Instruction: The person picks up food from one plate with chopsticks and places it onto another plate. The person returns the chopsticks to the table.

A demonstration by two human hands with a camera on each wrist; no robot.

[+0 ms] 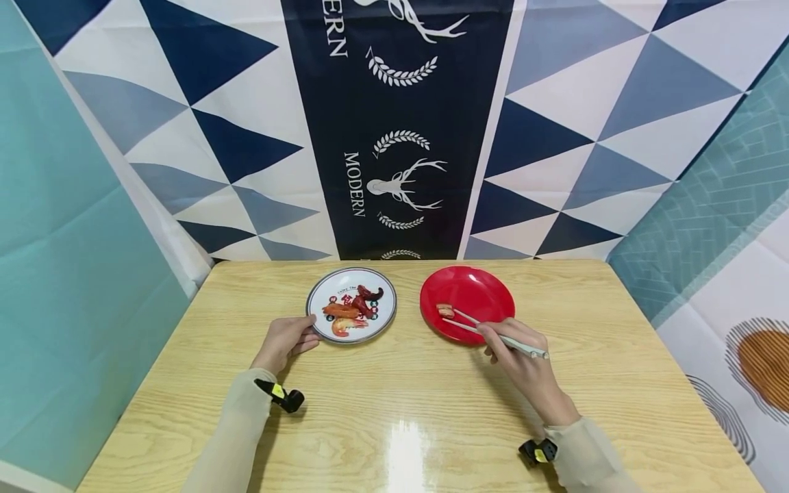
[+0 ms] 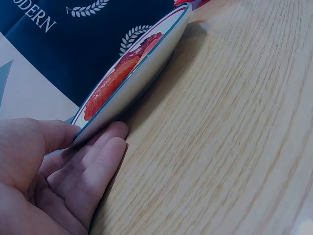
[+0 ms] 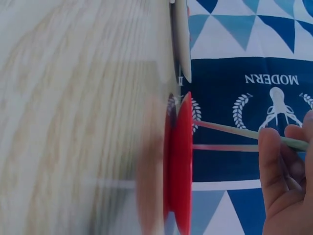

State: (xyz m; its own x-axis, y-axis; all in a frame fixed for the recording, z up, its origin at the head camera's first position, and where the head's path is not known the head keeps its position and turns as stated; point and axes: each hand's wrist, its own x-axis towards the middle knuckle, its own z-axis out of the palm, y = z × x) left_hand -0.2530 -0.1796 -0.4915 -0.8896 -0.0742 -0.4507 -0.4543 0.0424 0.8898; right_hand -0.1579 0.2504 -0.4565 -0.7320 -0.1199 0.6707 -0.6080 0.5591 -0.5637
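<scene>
My left hand pinches the near-left rim of a white plate, thumb on top and fingers beneath, as the left wrist view shows. On that plate lie a shrimp, an orange-brown food piece and dark red pieces. In my right hand is a pair of pale chopsticks, reaching over a red plate. Their tips are at a small pale-and-brown food piece at the red plate's left side; I cannot tell whether they grip it. The red plate's wall hides the piece in the right wrist view.
Both plates stand side by side near the back of a light wooden table. Behind its far edge hangs a patterned cloth with deer prints. A teal panel borders the left side. Black cameras sit on both wrists.
</scene>
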